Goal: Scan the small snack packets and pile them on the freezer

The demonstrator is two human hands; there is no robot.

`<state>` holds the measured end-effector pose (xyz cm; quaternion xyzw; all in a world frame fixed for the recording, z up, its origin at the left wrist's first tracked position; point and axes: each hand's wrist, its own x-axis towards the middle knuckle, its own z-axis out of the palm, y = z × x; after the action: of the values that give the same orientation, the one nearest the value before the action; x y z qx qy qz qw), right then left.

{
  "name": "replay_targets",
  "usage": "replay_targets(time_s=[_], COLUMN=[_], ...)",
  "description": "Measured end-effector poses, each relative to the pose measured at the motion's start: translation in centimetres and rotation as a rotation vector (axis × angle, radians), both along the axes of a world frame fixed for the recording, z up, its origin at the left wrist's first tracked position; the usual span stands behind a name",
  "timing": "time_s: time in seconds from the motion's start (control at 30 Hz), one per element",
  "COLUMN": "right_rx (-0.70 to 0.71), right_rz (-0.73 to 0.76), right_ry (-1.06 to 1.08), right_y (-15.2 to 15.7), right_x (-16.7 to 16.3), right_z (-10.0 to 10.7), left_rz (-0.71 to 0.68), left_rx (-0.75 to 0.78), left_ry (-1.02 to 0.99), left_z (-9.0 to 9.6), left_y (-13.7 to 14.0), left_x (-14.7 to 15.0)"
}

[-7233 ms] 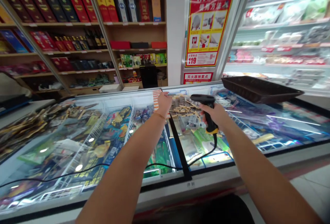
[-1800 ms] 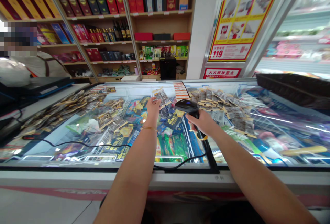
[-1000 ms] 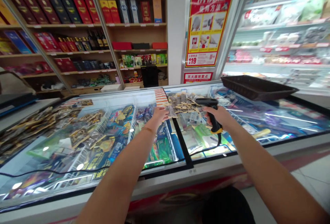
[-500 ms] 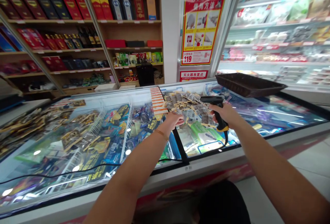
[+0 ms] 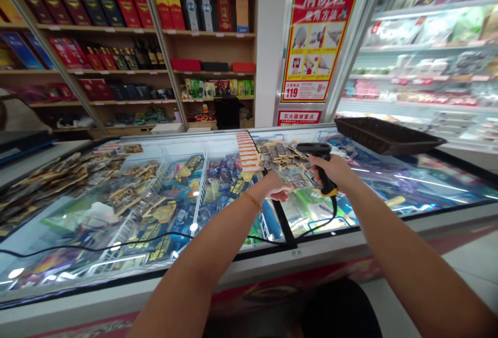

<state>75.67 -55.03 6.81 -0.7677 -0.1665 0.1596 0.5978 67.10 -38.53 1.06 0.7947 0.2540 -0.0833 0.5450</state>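
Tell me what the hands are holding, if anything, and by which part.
The right hand holds a black scanner by its handle; whether the left hand holds anything cannot be told.

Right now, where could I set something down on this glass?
Bare glass appears right of the right hand, before the brown tray, and between the left packets and the orange-striped strip, though the black cable crosses nearer the front. Crowded: between strip and scanner, where a packet pile sits.

White light fills the fridge (image 5: pixel 424 9) at right, washing out its goods (image 5: pixel 400 34). Glare spots and streaks mark the freezer glass (image 5: pixel 428 192); outer edges stretch and blur.
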Motion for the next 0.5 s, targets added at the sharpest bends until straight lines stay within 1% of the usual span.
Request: replay_targets(time_s=[0.03,0.07,0.17,0.2,0.23,0.3,0.37,0.4,0.43,0.47,0.5], right_rx=[0.012,0.024,0.025,0.028,0.035,0.07,0.113,0.119,0.122,0.122,0.12], right_rz=[0.006,0.018,0.09,0.117,0.141,0.191,0.245,0.273,0.302,0.327,0.349], right_ry=[-0.001,-0.004,-0.015,-0.01,0.001,0.033,0.049,0.05,0.045,0.036,0.021], right_y=[0.6,1.2,3.7,4.7,5.8,7.9,9.9,10.8,11.6,12.3,12.8], right_x=[-0.3,-0.6,-1.8,-2.3,-2.9,-4.0,-5.1,-5.6,-6.1,-6.5,-7.0], right_z=[0.0,0.0,-0.3,-0.5,-0.7,-1.2,-1.6,-1.8,-2.0,-2.0,-2.1], left_rz=[-0.013,0.005,0.123,0.168,0.213,0.312,0.362,0.382,0.388,0.384,0.396], left_rx=[0.067,0.132,0.366,0.498,0.661,0.816,0.993,1.035,1.046,1.026,0.988], left_ry=[0.001,-0.02,-0.071,-0.055,-0.002,0.055,0.234,0.337,0.436,0.505,0.518], left_z=[0.3,0.5,1.6,1.9,2.3,3.0,3.4,3.4,3.3,3.2,3.0], left_y=[1.1,2.3,7.3,9.2,11.2,15.1,18.6,20.2,21.6,22.8,23.7], left_x=[-0.7,-1.6,-4.9,-6.3,-7.8,-11.2,-14.9,-16.7,-18.5,-20.1,-21.5])
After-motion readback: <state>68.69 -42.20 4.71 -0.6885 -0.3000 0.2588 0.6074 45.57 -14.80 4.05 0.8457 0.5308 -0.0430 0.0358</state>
